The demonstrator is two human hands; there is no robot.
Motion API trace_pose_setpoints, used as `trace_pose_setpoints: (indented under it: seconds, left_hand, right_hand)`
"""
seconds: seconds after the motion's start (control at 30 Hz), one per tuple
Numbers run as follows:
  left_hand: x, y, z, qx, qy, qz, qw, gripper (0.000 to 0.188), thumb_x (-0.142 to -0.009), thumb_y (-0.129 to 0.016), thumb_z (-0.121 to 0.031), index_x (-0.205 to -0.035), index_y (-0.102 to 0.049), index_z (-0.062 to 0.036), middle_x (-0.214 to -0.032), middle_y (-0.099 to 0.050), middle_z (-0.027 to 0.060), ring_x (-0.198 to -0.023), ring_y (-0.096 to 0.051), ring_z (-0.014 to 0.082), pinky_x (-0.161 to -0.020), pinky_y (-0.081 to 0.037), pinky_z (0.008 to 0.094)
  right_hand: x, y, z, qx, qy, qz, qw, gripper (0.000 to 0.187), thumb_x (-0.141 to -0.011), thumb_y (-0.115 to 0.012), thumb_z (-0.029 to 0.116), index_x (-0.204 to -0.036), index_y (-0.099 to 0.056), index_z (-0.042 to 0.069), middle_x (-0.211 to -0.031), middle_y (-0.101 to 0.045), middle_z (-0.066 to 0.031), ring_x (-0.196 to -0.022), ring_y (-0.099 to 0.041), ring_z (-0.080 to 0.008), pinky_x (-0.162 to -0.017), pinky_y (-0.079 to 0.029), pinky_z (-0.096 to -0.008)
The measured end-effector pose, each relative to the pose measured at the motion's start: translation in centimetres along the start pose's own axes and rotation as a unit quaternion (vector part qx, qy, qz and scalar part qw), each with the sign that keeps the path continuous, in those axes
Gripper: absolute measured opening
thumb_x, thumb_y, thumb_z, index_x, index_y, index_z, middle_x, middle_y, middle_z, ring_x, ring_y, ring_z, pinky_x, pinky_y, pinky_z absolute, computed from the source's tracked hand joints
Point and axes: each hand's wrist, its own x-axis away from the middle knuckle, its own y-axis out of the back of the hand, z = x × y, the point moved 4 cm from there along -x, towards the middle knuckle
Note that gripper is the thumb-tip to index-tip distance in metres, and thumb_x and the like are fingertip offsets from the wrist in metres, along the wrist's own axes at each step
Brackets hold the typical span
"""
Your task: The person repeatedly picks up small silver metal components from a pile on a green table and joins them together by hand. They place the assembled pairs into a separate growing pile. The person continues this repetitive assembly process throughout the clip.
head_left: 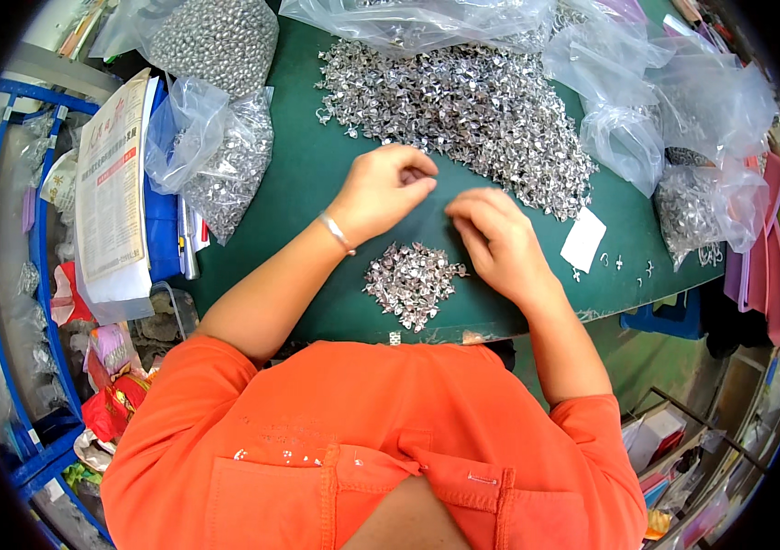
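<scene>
My left hand point(383, 191), with a silver bangle point(337, 235) on its wrist, is over the green table with fingers curled toward the thumb. Facing it a short gap away is my right hand point(498, 240), its fingers bent downward and closed. Whatever either hand pinches, if anything, is too small or hidden. Between my forearms, near the table's front edge, lies a small pile of silvery metal pieces point(413, 284), just left of my right hand. Beyond both hands spreads a much larger heap of similar small metal pieces point(463, 115).
Clear plastic bags of metal parts point(230, 160) stand at the left, and more bags point(692, 197) at the right. A white paper tag point(582, 240) and a few loose pieces lie right of my right hand. A newspaper point(113, 174) rests by a blue rack point(42, 247) at far left.
</scene>
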Motion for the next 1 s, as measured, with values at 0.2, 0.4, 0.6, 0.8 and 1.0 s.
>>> trace_pose_setpoints:
  seconds: [0.2,0.4,0.6,0.8,1.0]
  left_hand:
    - [3.1,1.9,1.6,0.42,0.171,-0.051,0.89,0.016,-0.093,-0.06,0.0,-0.108,-0.063,0.0024,-0.098,-0.068,0.0099,-0.091,-0.069,0.019,-0.08,-0.056,0.0277]
    - [5.0,1.6,1.9,0.515,0.175,-0.018,0.839,0.015,-0.094,-0.058,-0.001,-0.108,-0.063,0.0032,-0.103,-0.068,0.0114,-0.097,-0.068,0.0223,-0.086,-0.056,0.0321]
    - [5.0,1.5,1.1,0.516,0.173,-0.002,0.839,0.019,-0.094,-0.056,-0.003,-0.109,-0.064,0.0064,-0.107,-0.068,0.0148,-0.101,-0.068,0.0241,-0.089,-0.055,0.0326]
    - [5.2,1.5,1.0,0.516,0.182,-0.011,0.837,0.02,-0.094,-0.055,-0.002,-0.11,-0.064,0.0073,-0.107,-0.068,0.0154,-0.102,-0.068,0.0246,-0.091,-0.055,0.0329]
    - [5.4,1.7,0.3,0.385,0.123,-0.017,0.914,0.015,-0.089,-0.061,0.005,-0.103,-0.068,0.0072,-0.111,-0.064,0.0134,-0.1,-0.067,0.0214,-0.09,-0.055,0.0306]
  right_hand:
    - [-5.0,-2.9,-0.5,0.188,0.123,-0.036,0.974,0.041,-0.073,-0.06,-0.004,-0.113,-0.061,0.002,-0.119,-0.059,-0.0151,-0.106,-0.059,-0.0341,-0.089,-0.051,-0.0398]
    - [-4.6,-2.2,-1.0,0.124,0.061,0.041,0.99,0.044,-0.073,-0.058,-0.004,-0.116,-0.061,0.0,-0.117,-0.061,-0.0149,-0.111,-0.057,-0.0343,-0.095,-0.047,-0.0429]
    - [-3.0,-2.8,-0.1,0.121,0.069,0.028,0.99,0.037,-0.072,-0.058,-0.006,-0.109,-0.064,0.002,-0.115,-0.061,-0.0147,-0.11,-0.056,-0.0356,-0.094,-0.047,-0.0429]
    - [-1.5,-1.4,-0.3,0.064,0.024,-0.049,0.996,0.037,-0.072,-0.058,-0.013,-0.104,-0.064,0.002,-0.111,-0.062,-0.0138,-0.102,-0.058,-0.0345,-0.088,-0.049,-0.0421]
    - [-1.7,-2.5,1.0,0.041,0.078,0.025,0.996,0.026,-0.073,-0.06,-0.01,-0.096,-0.066,0.001,-0.104,-0.065,-0.0115,-0.097,-0.061,-0.0327,-0.083,-0.051,-0.0414]
